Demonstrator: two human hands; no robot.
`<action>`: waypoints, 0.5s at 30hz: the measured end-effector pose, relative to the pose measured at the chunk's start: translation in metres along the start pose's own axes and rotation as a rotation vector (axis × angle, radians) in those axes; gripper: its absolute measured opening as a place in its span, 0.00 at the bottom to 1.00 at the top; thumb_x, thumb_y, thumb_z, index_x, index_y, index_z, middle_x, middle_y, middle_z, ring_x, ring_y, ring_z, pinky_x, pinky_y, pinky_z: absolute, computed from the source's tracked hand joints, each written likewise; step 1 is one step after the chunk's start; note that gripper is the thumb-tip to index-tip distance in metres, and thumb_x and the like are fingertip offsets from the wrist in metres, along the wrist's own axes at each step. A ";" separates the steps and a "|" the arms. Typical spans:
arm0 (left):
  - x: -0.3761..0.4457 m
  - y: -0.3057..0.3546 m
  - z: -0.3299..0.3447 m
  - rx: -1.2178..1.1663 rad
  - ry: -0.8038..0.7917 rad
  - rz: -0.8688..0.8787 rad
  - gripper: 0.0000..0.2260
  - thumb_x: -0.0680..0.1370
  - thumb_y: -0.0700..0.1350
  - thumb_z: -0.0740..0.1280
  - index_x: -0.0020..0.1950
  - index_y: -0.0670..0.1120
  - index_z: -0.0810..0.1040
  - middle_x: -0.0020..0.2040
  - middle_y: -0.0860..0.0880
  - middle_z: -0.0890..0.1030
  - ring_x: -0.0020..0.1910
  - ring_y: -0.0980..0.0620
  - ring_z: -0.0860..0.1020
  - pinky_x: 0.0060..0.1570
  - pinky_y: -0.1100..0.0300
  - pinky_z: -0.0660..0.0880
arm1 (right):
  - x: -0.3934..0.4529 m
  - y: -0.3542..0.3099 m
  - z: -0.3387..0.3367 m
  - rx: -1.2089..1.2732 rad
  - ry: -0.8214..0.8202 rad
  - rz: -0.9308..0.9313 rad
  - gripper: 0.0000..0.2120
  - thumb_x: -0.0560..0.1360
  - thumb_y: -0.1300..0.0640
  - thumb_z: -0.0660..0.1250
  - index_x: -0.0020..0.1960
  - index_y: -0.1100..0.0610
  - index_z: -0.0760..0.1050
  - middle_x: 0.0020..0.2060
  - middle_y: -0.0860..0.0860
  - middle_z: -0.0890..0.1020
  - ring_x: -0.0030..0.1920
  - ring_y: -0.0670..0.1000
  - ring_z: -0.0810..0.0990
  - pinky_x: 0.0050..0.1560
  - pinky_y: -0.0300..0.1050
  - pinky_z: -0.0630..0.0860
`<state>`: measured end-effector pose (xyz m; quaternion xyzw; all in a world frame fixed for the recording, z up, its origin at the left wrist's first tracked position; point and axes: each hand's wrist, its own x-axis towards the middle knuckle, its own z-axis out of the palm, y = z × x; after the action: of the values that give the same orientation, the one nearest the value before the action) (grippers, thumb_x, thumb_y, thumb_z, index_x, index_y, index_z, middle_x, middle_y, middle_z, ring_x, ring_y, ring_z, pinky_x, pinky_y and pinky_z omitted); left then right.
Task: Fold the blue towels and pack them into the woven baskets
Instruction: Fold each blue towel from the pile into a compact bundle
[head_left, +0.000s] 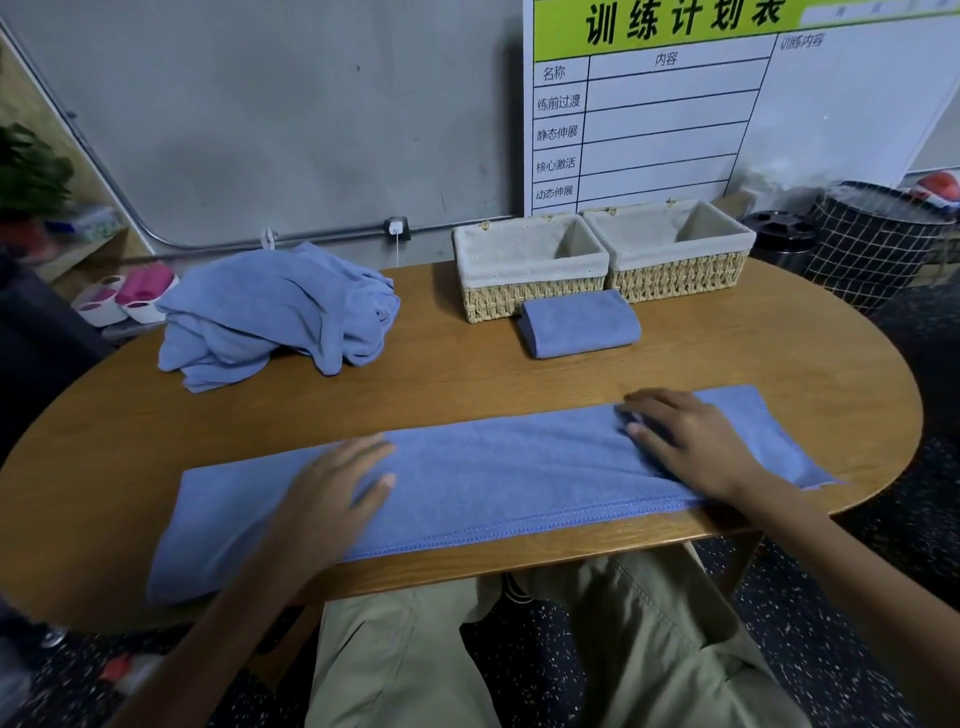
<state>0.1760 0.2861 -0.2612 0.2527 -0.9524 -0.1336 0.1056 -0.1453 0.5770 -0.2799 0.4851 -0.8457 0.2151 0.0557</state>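
Left hand (332, 493) is lying flat, fingers straight and spread, pressing the left-centre of the long blue terry towel strip (493, 483) in the lower middle of the frame; it is gripping nothing. Right hand (685, 441) is resting palm down on the strip right of centre, fingertips bent a little into the cloth; whether it is pinching a layer I cannot tell

The strip is lying lengthwise along the near edge of the oval wooden table (519, 374), already narrowed, stitched hem toward the body

Judgement: smoothing stage before the crosswise folds. To do it well, keep one palm anchoring while the other is sweeping outward to the end, so wrinkles are leaving rather than bunching; square the hems before bringing an end over

One folded blue towel (579, 325) is sitting at centre right, touching the front of the left woven basket with cream liner (530, 275); the right woven basket (670, 254) is touching it on its right. Both are looking unfilled. The crumpled heap of blue towels (275, 312) is waiting at upper left
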 end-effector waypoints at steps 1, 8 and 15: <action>0.003 -0.006 0.014 0.040 -0.072 0.012 0.36 0.75 0.70 0.44 0.76 0.55 0.69 0.78 0.56 0.64 0.78 0.53 0.61 0.73 0.48 0.60 | 0.002 0.008 0.008 -0.048 -0.039 -0.005 0.25 0.79 0.36 0.51 0.67 0.45 0.75 0.68 0.45 0.75 0.68 0.52 0.73 0.59 0.54 0.72; 0.045 -0.010 0.025 0.125 -0.191 -0.026 0.44 0.69 0.77 0.30 0.81 0.62 0.51 0.81 0.61 0.44 0.81 0.52 0.43 0.75 0.34 0.44 | 0.045 0.029 0.002 -0.066 -0.206 0.106 0.39 0.73 0.26 0.39 0.76 0.42 0.64 0.78 0.46 0.62 0.79 0.50 0.56 0.74 0.56 0.55; 0.023 -0.037 0.019 0.244 -0.184 -0.059 0.43 0.66 0.79 0.28 0.79 0.67 0.46 0.79 0.64 0.38 0.81 0.51 0.40 0.75 0.34 0.43 | 0.026 0.037 0.000 -0.105 -0.204 0.161 0.39 0.71 0.25 0.37 0.78 0.38 0.58 0.79 0.39 0.55 0.80 0.46 0.50 0.76 0.56 0.50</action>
<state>0.1681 0.2470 -0.2876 0.2784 -0.9594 -0.0425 -0.0175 -0.1902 0.5724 -0.2830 0.4315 -0.8932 0.1241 -0.0228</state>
